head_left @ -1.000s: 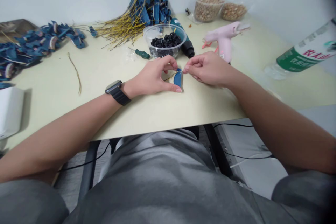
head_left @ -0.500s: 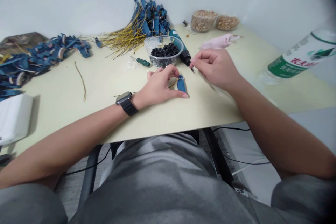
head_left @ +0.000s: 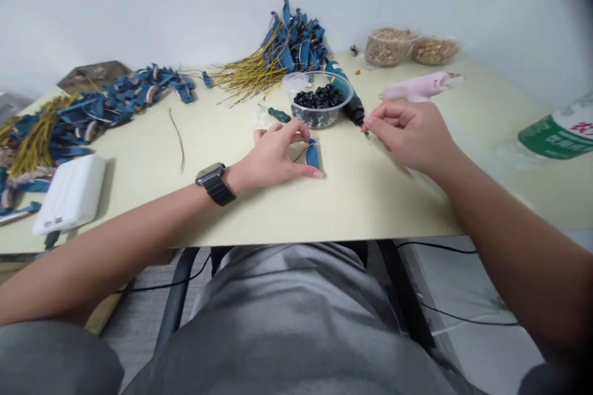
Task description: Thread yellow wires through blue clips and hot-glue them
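Observation:
My left hand (head_left: 275,154) rests on the table with its thumb and index finger at the two ends of a small blue curved piece (head_left: 313,154), gripping it. A thin cord runs from that piece back toward my palm. To the right, my right hand (head_left: 407,129) is closed in a pinch, its fingertips beside the black nose of a green power tool (head_left: 356,110). What the pinch holds is too small to make out. Just beyond my left hand stands a clear plastic bowl (head_left: 319,117) of small black pieces, with a green-handled screwdriver (head_left: 278,115) beside it.
Blue pieces with yellow cords (head_left: 290,43) are heaped at the back; more blue pieces (head_left: 111,102) spread along the left. A white power bank (head_left: 71,191), a loose cord (head_left: 176,139), a pink glue gun (head_left: 417,86), a tub of tan bits (head_left: 389,49) and a bottle (head_left: 556,133) stand around.
The view has swung to the left, so the table's things sit farther right. Both hands keep nearly the same pose: the left on the blue piece, the right pinched near the tool's nose.

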`<control>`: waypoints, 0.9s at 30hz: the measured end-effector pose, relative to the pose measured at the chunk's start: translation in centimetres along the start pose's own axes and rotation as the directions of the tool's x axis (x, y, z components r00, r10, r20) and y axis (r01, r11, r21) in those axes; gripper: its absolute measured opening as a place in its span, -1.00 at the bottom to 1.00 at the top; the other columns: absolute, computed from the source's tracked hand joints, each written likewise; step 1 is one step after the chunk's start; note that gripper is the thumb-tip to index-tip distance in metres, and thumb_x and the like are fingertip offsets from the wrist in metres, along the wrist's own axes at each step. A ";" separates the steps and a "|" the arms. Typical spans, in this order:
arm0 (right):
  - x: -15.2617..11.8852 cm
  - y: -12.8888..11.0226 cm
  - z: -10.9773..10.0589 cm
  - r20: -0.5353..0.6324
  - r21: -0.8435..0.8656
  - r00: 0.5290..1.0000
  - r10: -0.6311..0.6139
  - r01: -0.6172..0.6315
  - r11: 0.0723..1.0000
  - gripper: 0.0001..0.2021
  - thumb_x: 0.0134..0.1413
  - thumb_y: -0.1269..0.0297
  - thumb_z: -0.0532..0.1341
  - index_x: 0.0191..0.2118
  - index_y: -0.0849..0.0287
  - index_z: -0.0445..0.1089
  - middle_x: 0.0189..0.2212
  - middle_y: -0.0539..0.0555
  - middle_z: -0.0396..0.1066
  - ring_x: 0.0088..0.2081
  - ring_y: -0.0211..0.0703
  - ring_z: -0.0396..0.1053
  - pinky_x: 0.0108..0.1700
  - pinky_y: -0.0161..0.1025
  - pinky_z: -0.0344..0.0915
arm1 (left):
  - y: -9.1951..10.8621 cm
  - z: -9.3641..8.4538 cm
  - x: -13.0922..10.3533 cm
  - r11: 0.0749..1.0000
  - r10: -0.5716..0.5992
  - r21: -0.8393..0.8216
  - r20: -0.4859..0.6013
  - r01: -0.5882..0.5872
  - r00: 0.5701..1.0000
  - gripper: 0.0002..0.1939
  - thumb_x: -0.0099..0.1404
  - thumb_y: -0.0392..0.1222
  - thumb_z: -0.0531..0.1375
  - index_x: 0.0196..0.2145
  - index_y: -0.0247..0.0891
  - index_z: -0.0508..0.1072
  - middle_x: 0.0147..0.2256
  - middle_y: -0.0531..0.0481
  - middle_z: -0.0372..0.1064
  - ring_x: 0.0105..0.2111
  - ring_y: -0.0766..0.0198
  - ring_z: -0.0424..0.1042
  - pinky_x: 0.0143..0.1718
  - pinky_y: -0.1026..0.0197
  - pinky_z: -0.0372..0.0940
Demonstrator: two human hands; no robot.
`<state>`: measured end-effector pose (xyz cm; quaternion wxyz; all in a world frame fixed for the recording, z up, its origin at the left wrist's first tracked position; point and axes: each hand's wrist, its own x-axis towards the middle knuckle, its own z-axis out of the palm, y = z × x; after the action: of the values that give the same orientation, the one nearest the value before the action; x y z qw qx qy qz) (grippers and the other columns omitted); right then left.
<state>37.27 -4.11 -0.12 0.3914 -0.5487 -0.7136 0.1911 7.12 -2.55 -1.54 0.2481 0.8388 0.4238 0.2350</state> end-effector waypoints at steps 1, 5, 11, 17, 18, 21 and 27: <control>-0.1 -0.3 0.0 -0.004 -0.015 1.000 0.011 -0.011 1.000 -0.80 0.37 0.29 0.41 -0.35 0.10 0.56 -0.63 -0.08 0.22 -0.56 -0.27 0.00 -0.44 -0.17 -0.13 | -0.5 -0.3 -0.4 1.000 -0.011 0.007 -0.012 0.011 1.000 -0.12 0.07 0.50 0.63 0.08 -0.07 0.45 0.25 -0.20 0.65 0.32 -0.31 0.53 0.50 -0.48 0.10; -0.3 -1.4 0.0 -0.026 -0.077 0.997 0.077 -0.079 0.994 -0.78 0.35 0.51 0.33 -0.34 0.14 0.61 -0.61 -0.07 0.28 -0.55 -0.27 0.01 -0.41 -0.14 -0.11 | -2.7 -1.8 -2.0 0.998 -0.058 0.011 -0.076 0.059 0.995 -0.14 0.09 0.49 0.62 0.09 -0.07 0.46 0.23 -0.20 0.63 0.33 -0.29 0.55 0.45 -0.39 0.26; -0.3 -0.7 0.1 -0.083 -0.150 0.994 0.065 -0.077 0.986 -0.83 0.32 0.53 0.39 -0.29 0.21 0.71 -0.41 0.07 0.55 -0.44 -0.24 0.23 -0.34 -0.17 0.08 | -5.0 -4.6 -4.7 0.988 -0.139 0.042 -0.146 0.146 0.980 -0.21 0.14 0.30 0.65 0.14 -0.07 0.48 0.24 -0.20 0.61 0.38 -0.32 0.53 0.40 -0.38 0.34; -0.1 0.2 0.3 -0.112 -0.207 0.992 0.053 -0.076 0.975 -0.85 0.22 0.37 0.37 -0.27 0.18 0.75 -0.34 0.15 0.62 -0.40 -0.16 0.32 -0.32 -0.15 0.15 | -6.3 -6.8 -6.4 0.973 -0.205 0.069 -0.175 0.219 0.963 -0.19 0.15 0.32 0.63 0.19 -0.08 0.51 0.31 -0.25 0.57 0.42 -0.41 0.50 0.40 -0.39 0.34; 0.0 0.2 0.3 -0.119 -0.221 0.991 0.068 -0.093 0.971 -0.84 0.19 0.32 0.36 -0.28 0.16 0.75 -0.36 0.15 0.61 -0.42 -0.15 0.32 -0.33 -0.14 0.16 | -6.5 -7.1 -6.6 0.971 -0.211 0.072 -0.176 0.226 0.962 -0.17 0.15 0.34 0.62 0.20 -0.09 0.51 0.31 -0.26 0.57 0.42 -0.42 0.49 0.41 -0.40 0.35; 0.2 -0.1 0.3 -0.143 -0.259 0.985 0.100 -0.135 0.957 -0.74 0.04 0.12 0.30 -0.32 0.10 0.73 -0.42 0.15 0.59 -0.50 -0.10 0.28 -0.38 -0.10 0.15 | -7.1 -7.8 -7.1 0.961 -0.220 0.126 -0.184 0.245 0.958 -0.12 0.14 0.39 0.59 0.25 -0.12 0.53 0.34 -0.30 0.56 0.41 -0.44 0.49 0.47 -0.47 0.27; 0.2 -0.2 -0.3 -0.115 -0.302 0.992 0.055 -0.088 0.949 -0.71 -0.12 -0.02 0.25 -0.41 -0.01 0.66 -0.36 0.14 0.66 -0.49 -0.01 0.43 -0.39 -0.05 0.29 | -7.9 -12.5 -7.2 0.968 -0.171 0.120 -0.336 0.222 0.926 -0.35 0.48 0.40 0.29 0.24 -0.14 0.62 0.34 -0.27 0.59 0.32 -0.19 0.56 0.39 -0.23 0.42</control>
<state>37.41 -4.05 0.26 0.3312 -0.6376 -0.6927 0.0629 -8.93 -1.71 1.83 0.1314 0.7589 0.5579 0.3092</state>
